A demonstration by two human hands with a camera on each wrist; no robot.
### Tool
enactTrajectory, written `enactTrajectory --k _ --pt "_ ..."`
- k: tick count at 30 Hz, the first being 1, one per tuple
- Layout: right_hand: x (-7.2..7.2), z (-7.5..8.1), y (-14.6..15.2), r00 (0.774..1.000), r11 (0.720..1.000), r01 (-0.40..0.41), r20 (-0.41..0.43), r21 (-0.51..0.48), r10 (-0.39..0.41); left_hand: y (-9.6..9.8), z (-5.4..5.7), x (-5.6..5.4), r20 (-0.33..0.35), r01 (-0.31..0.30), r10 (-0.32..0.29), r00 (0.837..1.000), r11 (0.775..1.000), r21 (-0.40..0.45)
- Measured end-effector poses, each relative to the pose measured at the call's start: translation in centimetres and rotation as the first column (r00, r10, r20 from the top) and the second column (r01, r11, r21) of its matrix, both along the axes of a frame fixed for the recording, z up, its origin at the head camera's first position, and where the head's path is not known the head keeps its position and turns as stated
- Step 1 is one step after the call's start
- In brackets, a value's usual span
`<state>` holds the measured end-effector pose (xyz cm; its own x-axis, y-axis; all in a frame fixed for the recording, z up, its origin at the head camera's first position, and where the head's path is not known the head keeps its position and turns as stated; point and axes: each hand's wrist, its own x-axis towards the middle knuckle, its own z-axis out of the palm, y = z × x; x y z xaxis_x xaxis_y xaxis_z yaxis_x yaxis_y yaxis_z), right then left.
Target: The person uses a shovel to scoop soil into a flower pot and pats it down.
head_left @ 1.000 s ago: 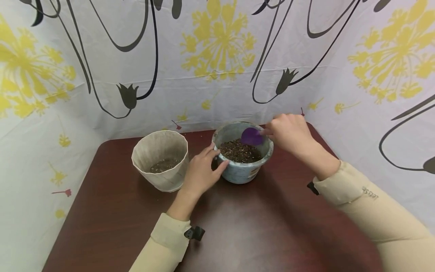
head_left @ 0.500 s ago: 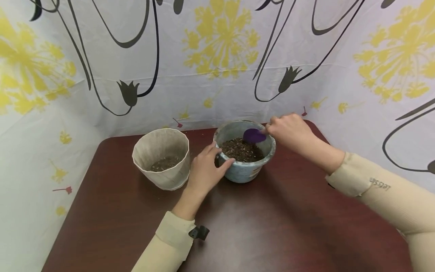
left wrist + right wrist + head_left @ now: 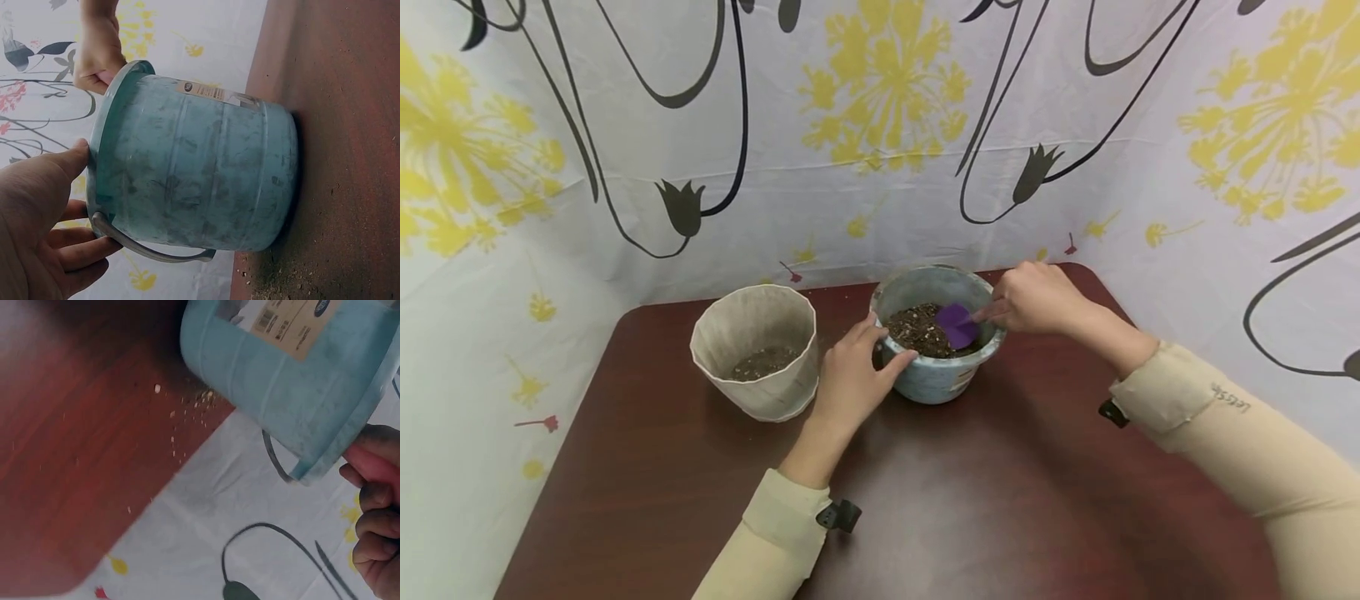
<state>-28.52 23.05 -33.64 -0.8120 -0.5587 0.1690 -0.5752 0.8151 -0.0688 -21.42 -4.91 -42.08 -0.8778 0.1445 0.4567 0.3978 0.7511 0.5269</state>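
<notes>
In the head view, my right hand [image 3: 1037, 297] grips a small garden trowel with a purple blade [image 3: 957, 326]. The blade is down in the dark soil [image 3: 919, 330] inside a blue-green bucket [image 3: 931, 382]. In the right wrist view, the trowel's pinkish handle [image 3: 374, 467] shows between curled fingers. My left hand [image 3: 852, 375] holds the bucket's left rim. In the left wrist view, its thumb lies on the rim and its fingers are beside the grey bail handle [image 3: 150, 251]. The blade is hidden in both wrist views.
A whitish faceted plant pot [image 3: 775, 395] with a little soil at its bottom stands left of the bucket. Both rest on a dark red table [image 3: 925, 508]. Soil crumbs [image 3: 203, 402] lie near the bucket's base. A patterned white cloth [image 3: 857, 217] hangs behind the table.
The trowel blade has gone from above the soil down into it, as my right hand lowered slightly. My left hand has stayed at the bucket's rim.
</notes>
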Motion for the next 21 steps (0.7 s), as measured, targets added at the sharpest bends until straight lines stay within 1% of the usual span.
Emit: enactTrajectory --k 2,6,8,11,13,15,18,21 --pt "-0.2 -0.4 0.1 0.999 0.999 0.024 0.040 -0.040 -0.022 0.0 0.0 0.0 -0.009 -0.003 0.003 1.000 1.000 0.000" --pt "-0.3 -1.1 0.1 0.996 0.995 0.022 0.087 -0.095 -0.013 0.0 0.2 0.1 0.003 -0.002 0.002 1.000 1.000 0.001" --pt "-0.4 -1.5 0.2 0.995 0.992 -0.010 0.092 -0.129 0.022 0.0 0.2 0.1 0.016 0.000 0.000 1.000 1.000 0.005" --pt "-0.6 -1.9 0.5 0.992 0.977 -0.078 0.084 -0.197 0.096 0.0 0.1 0.1 0.031 0.003 -0.004 1.000 1.000 0.014" --pt "-0.7 -2.3 0.6 0.984 0.964 -0.129 0.087 -0.232 0.152 0.0 0.2 0.2 0.041 0.004 -0.005 0.999 1.000 0.014" --pt "-0.7 -2.5 0.6 0.977 0.951 -0.161 0.096 -0.265 0.192 0.0 0.2 0.2 0.050 0.009 -0.010 0.999 1.000 0.016" --pt "-0.6 -2.7 0.3 0.969 0.936 -0.168 0.122 -0.310 0.215 0.0 0.3 0.2 0.054 0.007 -0.009 0.998 1.000 0.023" --pt "-0.5 -2.9 0.2 0.970 0.930 -0.144 0.139 -0.337 0.201 -0.1 0.4 0.1 0.058 0.006 -0.008 0.998 0.999 0.031"
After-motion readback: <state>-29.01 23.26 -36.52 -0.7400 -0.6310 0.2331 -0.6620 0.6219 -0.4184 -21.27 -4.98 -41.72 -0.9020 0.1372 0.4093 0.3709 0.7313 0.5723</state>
